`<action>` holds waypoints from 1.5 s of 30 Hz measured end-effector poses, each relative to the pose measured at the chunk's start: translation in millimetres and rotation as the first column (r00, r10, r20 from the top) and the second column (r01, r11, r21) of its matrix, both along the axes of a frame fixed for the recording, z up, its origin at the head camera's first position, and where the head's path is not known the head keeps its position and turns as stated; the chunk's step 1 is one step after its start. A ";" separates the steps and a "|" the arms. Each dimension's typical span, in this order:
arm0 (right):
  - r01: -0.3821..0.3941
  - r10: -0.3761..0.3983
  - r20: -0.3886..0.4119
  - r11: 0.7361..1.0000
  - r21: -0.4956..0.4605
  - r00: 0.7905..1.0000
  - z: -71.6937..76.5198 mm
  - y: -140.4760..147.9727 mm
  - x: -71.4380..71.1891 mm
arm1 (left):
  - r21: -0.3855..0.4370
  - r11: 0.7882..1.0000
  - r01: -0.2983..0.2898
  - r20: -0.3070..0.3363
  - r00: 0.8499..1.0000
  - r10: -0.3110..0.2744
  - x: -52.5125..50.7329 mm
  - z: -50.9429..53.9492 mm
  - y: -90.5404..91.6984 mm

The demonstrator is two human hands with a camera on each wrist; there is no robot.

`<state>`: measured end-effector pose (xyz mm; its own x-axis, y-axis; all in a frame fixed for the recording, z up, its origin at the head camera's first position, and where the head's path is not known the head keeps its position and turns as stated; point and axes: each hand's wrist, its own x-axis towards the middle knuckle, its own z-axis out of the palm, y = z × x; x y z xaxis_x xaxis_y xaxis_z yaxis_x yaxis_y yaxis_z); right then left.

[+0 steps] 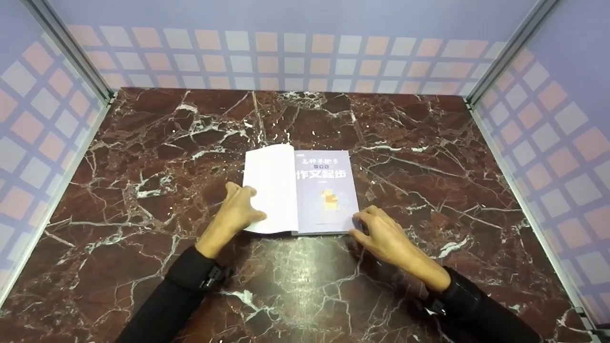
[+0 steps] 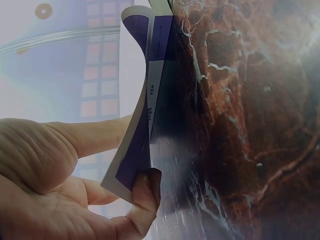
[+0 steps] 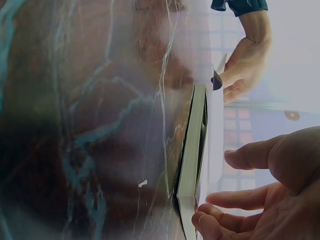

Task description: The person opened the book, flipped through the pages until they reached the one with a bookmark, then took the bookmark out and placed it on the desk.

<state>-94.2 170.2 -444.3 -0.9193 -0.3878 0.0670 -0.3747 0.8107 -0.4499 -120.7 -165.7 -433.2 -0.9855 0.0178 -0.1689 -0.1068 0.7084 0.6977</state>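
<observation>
A book lies open on the table, its title page (image 1: 326,162) lilac with white Chinese characters and a small yellow bear figure. To its left spreads the blank white inside of the front cover (image 1: 270,183). My left hand (image 1: 237,209) pinches that cover at its outer lower edge; in the left wrist view the thumb is on the white side and a fingertip (image 2: 147,182) curls over the purple outer side. At the book's lower right corner, my right hand (image 1: 385,234) touches the edge with its fingertips. The right wrist view shows the page block (image 3: 192,150) edge-on, with the right thumb apart from it.
The book rests on a dark red marble-patterned table (image 1: 143,190). Lilac panels with a checked band (image 1: 295,52) enclose the back and both sides. Black bands with devices (image 1: 198,271) wrap both wrists.
</observation>
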 end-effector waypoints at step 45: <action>-0.074 0.085 -0.069 0.986 0.153 0.994 -3.4 0.9 6.9 | -0.152 0.988 -0.014 -0.039 0.999 0.008 1.5 -13.1 8.7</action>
<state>-87.3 171.1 -447.7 -0.8797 -0.4704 0.0701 -0.4688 0.8329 -0.2941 -119.2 -156.9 -446.3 -0.9912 -0.0160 -0.1312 -0.0905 0.8058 0.5852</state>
